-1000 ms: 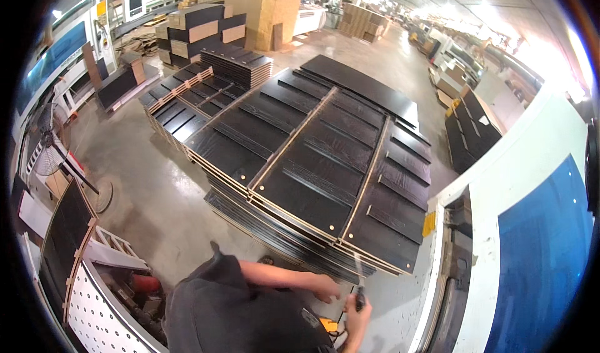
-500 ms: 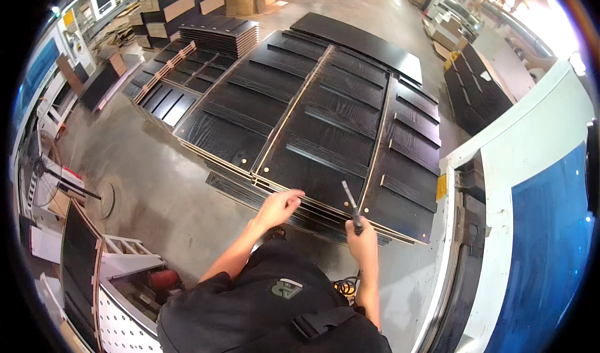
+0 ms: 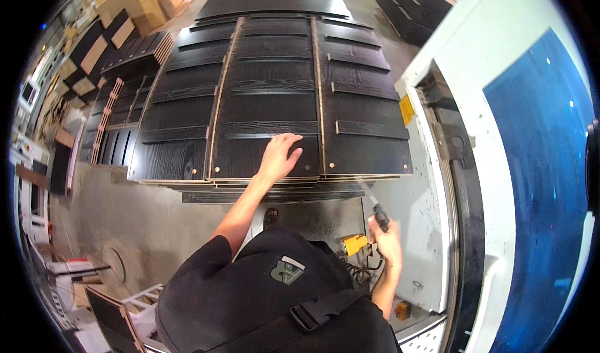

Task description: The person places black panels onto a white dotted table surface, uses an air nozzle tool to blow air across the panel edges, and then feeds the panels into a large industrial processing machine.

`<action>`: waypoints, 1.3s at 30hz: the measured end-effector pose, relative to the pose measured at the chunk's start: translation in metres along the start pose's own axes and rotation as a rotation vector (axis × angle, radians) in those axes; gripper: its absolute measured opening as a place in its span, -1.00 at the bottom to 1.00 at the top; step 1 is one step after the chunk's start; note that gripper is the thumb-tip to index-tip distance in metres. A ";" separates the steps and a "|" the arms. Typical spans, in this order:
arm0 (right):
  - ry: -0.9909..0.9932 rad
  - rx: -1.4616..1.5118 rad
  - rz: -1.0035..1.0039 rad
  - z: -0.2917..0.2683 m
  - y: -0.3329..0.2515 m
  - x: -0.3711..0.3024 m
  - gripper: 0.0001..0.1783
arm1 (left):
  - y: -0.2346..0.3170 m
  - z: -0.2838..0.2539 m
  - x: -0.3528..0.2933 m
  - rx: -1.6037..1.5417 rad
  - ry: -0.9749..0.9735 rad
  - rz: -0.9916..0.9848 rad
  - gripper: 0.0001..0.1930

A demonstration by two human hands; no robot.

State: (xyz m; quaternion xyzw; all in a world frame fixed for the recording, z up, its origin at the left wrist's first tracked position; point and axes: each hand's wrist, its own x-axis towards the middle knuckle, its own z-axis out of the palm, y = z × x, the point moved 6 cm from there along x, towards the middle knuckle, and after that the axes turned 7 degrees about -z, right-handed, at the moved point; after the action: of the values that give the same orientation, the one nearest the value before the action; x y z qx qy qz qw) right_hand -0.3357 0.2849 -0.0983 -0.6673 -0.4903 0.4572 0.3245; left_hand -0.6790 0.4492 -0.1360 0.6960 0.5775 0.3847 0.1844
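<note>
Holds a black-handled tool in the right hand, with the grip wrapped around the handle. Carries the tool in front of the near edge of the panel stack, left of the near right corner, on the person's side. Lies just beside the right panel, with the right hand nearer to that panel and the left hand nearer to the middle panel.

Points the thin nozzle forward and leftward, toward the near edge of the right panel. Slants along the tool's long axis from the grip to that edge. Cannot confirm contact at the blurred tip.

Extends the left hand over the middle panel, close to its near edge, with the grip spread and without anything between the fingers. Cannot distinguish touching from hovering. Runs lengthwise, in the middle panel's case, from near edge to far edge, with raised strips crossing left to right.
</note>
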 end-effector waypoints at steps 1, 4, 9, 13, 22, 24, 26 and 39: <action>-0.130 -0.010 -0.006 0.005 0.009 -0.007 -0.76 | 0.005 0.017 0.005 -0.007 -0.073 0.017 -0.58; -0.525 0.084 -0.024 0.027 0.004 -0.044 -0.78 | 0.018 0.069 0.006 0.067 -0.179 0.089 -0.46; -0.276 0.126 -0.054 0.017 0.042 -0.068 -0.76 | 0.034 0.123 0.000 0.331 -0.176 0.188 -0.42; 0.481 0.080 0.100 -0.056 0.076 -0.091 -0.61 | 0.036 0.126 -0.001 0.311 -0.152 0.183 -0.44; 0.941 -0.245 0.013 -0.211 0.084 -0.204 -0.61 | 0.038 0.125 -0.003 0.403 -0.160 0.143 -0.45; 1.145 -0.303 -0.074 -0.269 0.081 -0.249 -0.63 | 0.039 0.125 -0.004 0.403 -0.143 0.157 -0.45; 1.395 -0.403 -0.176 -0.317 0.084 -0.298 -0.65 | 0.040 0.129 -0.002 0.400 -0.138 0.168 -0.45; 1.569 -0.576 -0.159 -0.394 0.144 -0.332 -0.55 | 0.045 0.131 0.011 0.257 -0.086 0.149 -0.44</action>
State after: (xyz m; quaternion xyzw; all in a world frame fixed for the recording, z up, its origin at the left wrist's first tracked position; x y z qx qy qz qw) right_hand 0.0481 -0.0695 0.0182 -0.8120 -0.2654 -0.3069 0.4196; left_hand -0.5509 0.4727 -0.1842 0.7706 0.5605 0.2901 0.0892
